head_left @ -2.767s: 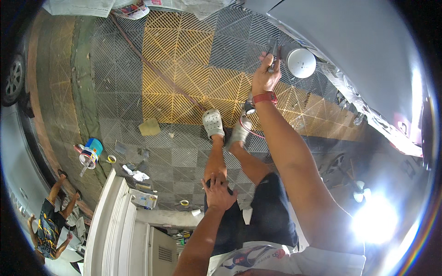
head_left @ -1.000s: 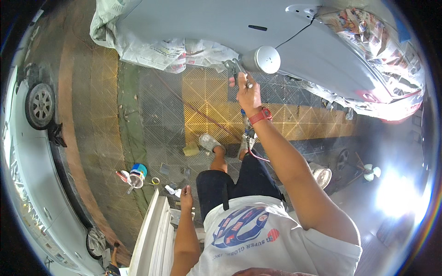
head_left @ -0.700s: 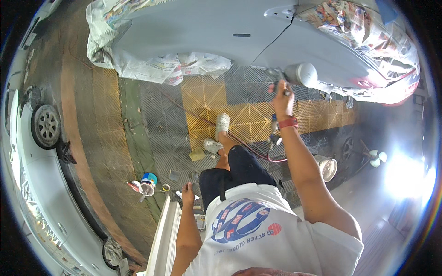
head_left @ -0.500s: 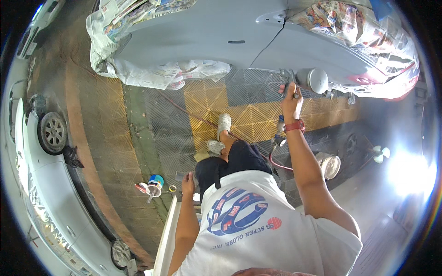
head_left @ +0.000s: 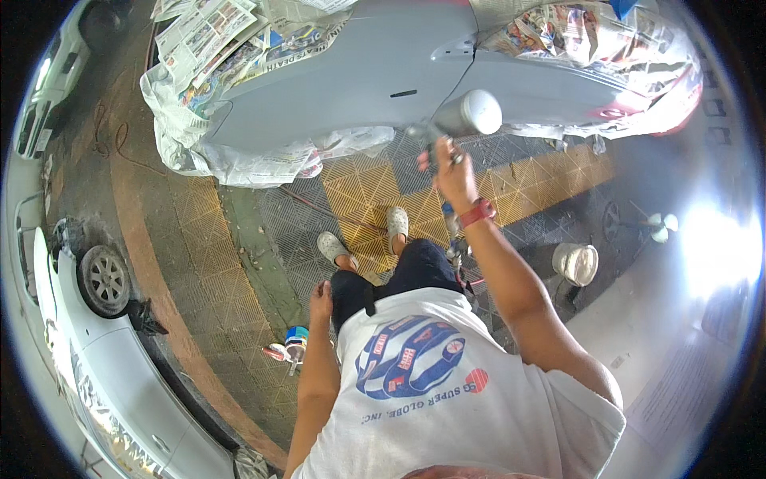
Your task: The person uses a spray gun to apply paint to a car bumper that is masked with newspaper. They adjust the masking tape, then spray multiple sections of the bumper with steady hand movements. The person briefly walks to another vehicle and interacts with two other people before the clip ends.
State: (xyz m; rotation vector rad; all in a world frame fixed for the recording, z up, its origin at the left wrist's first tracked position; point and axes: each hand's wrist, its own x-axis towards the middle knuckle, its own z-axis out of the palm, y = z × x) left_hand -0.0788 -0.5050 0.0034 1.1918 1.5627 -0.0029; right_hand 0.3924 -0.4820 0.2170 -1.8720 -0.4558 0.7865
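Note:
My right hand (head_left: 452,172), with a red watch (head_left: 479,213) on its wrist, is wrapped round the handle of a spray gun (head_left: 436,144). A round pale cup (head_left: 471,113) sits on the gun, which is close to the side of a grey car body (head_left: 335,88); the nozzle is blurred. Newspaper (head_left: 215,48) and white plastic sheeting (head_left: 263,160) cover parts of that car. Low beside my left thigh hangs my left hand (head_left: 321,302), its fingers loosely extended and nothing visible in them.
An open paint can (head_left: 295,343) stands on the floor at my left. To my right is a whitish bucket (head_left: 576,263). A red hose (head_left: 319,203) runs over the grated floor. Another car (head_left: 128,391) fills the left side, and a bright lamp (head_left: 718,255) shines at the right.
My right hand and the spray gun have moved left along the car's side. My feet have shifted apart, the left one stepping left. The left hand still hangs low.

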